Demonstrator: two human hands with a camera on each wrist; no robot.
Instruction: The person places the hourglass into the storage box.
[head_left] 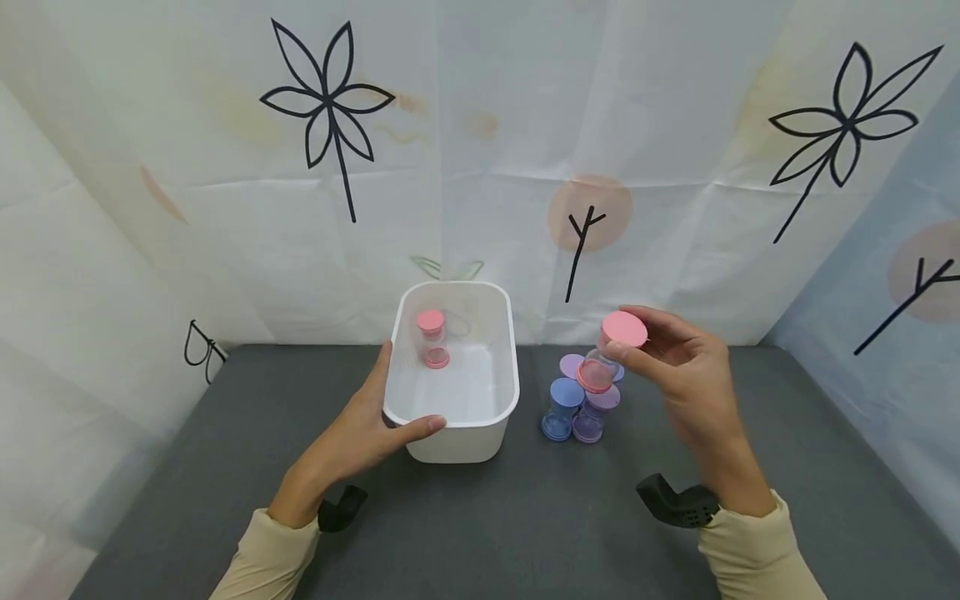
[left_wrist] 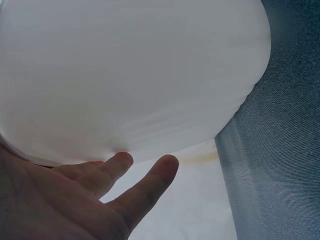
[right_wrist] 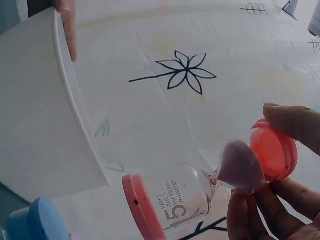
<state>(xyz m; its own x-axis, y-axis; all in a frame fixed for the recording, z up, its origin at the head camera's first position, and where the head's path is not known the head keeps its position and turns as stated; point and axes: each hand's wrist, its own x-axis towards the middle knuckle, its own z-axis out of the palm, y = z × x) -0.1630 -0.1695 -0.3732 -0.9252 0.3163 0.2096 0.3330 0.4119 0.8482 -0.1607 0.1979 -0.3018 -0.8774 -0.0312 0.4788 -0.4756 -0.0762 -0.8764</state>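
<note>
My right hand pinches a pink-capped hourglass near one cap, thumb on one side and fingers on the other. It is tilted and its glass reads 15 minutes; pinkish sand lies in the bulb near the fingers. In the head view it hangs over several blue and purple hourglasses on the table. My left hand lies against the left front corner of a white bin, thumb along the front rim, fingers extended along the side. Inside the bin stands another pink-capped hourglass.
A dark grey table carries the bin and the hourglasses. Behind it hangs a pale cloth printed with leaves and twigs, close to the bin's far end. A blue hourglass shows low in the right wrist view.
</note>
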